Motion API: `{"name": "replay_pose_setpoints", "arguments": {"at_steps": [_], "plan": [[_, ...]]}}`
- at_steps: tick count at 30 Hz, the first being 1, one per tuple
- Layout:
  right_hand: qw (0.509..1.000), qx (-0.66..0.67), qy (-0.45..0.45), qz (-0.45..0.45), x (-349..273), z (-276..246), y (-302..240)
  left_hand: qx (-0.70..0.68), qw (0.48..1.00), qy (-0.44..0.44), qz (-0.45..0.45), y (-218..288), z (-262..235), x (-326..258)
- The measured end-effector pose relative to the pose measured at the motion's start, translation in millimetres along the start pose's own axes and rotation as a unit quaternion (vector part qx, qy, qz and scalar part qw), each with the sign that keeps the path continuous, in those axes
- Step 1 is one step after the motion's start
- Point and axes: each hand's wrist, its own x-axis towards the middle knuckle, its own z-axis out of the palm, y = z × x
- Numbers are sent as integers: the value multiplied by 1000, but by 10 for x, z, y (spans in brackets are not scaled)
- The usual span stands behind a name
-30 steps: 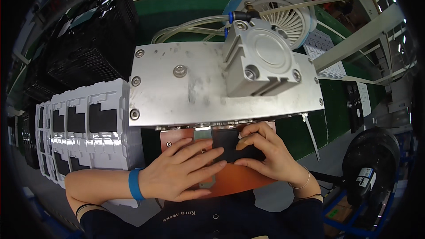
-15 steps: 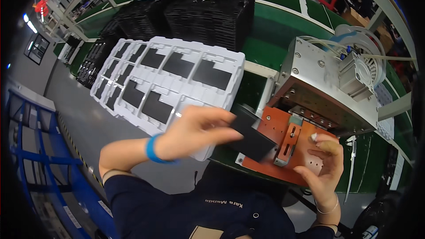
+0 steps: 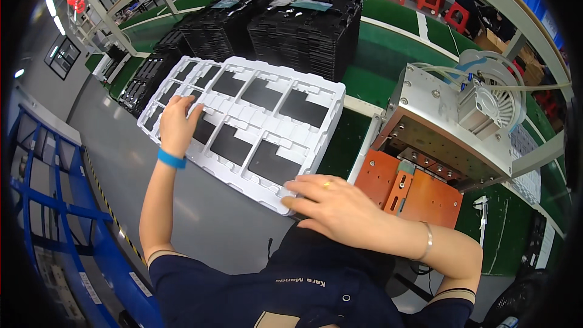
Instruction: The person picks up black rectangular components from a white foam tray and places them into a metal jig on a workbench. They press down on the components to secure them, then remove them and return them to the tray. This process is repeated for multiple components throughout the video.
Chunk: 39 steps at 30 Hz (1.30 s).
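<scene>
Since the earlier frame the view has swung left off the metal press [image 3: 452,127], and the left hand [image 3: 175,123] no longer carries a dark panel. White tray [image 3: 316,140] sits on the grey bench [image 3: 200,206], its pockets filled with dark panels [image 3: 272,162]. Left hand lies flat at the tray's far-left pockets, fingers released; right hand [image 3: 340,206] rests open on the near corner. Risk: weight on that corner could tip the tray and unseat panels.
</scene>
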Motion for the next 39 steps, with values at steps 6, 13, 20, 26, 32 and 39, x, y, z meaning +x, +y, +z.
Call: {"name": "replay_pose_setpoints", "arguments": {"at_steps": [6,13,20,26,32,39], "plan": [[998,-27,-35,-49,50,326,87,-62,959,-210,-178,-694,293,43],[998,8,-24,-49,36,310,94,-229,777,-367,-458,-1113,287,399],[998,20,-1,-52,1,290,125,-383,708,-410,-429,-742,104,935],[997,19,40,-70,26,255,106,-470,705,-400,-349,-880,293,965],[997,31,37,-54,-6,265,153,-527,686,-376,-332,-958,226,830],[997,20,43,-60,47,216,97,-633,652,-275,-315,-878,289,532]]}}
